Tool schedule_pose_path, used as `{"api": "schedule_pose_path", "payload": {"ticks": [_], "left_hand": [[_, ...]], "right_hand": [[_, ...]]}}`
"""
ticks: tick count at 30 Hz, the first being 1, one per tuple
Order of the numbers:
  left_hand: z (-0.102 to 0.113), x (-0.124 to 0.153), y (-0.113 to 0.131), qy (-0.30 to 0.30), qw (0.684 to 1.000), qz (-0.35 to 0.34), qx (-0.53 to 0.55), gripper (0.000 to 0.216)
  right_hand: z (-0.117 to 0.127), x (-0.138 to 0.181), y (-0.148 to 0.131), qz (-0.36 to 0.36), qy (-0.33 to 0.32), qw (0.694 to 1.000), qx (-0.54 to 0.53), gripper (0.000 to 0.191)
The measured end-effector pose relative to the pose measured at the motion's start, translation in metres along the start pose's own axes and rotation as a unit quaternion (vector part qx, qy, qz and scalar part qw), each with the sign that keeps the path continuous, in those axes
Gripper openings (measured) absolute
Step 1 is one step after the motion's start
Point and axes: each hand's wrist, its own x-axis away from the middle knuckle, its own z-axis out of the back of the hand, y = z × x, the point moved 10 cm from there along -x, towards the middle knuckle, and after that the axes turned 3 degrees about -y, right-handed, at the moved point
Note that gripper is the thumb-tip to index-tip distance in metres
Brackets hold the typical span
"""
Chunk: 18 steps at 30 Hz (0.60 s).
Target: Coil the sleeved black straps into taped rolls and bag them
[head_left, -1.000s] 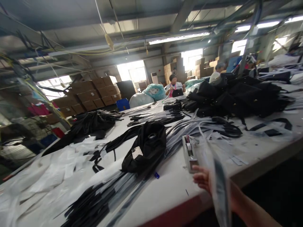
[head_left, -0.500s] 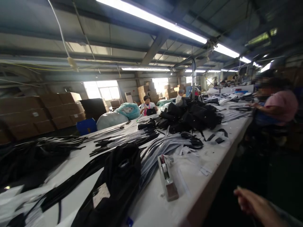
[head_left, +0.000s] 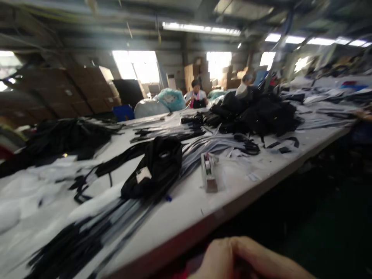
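Observation:
My right hand (head_left: 247, 259) shows at the bottom edge, below the near edge of the long white table (head_left: 186, 217). It is blurred. Its fingers look curled together, and I cannot make out anything inside them. My left hand is out of view. The things nearest the hand on the table are a grey tape dispenser (head_left: 209, 174) and a crumpled black bag (head_left: 157, 166) with a white tag. Bundles of black straps in clear sleeves (head_left: 87, 232) lie across the near left part.
A big heap of black bags (head_left: 255, 112) sits further along the table. Another dark pile (head_left: 64, 135) lies at the left. A person (head_left: 197, 95) works at the far end, beside stuffed sacks (head_left: 162, 104) and stacked cartons (head_left: 72, 89). Dark floor lies to the right.
The view has swung back to the left and down. My right hand has moved from the lower right to the bottom centre, away from the table's edge, and its fingers have curled in.

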Motion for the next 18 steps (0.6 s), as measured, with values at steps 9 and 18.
{"api": "schedule_pose_path", "payload": {"ticks": [9, 18], "left_hand": [[0.028, 0.063, -0.076, -0.246, 0.946, 0.070, 0.199, 0.055], [0.058, 0.077, -0.082, -0.121, 0.856, 0.042, 0.500, 0.032]], "right_hand": [[0.111, 0.028, 0.040, -0.125, -0.080, 0.982, 0.121, 0.046], [0.108, 0.022, 0.048, -0.089, -0.074, 0.981, 0.157, 0.047]]}}
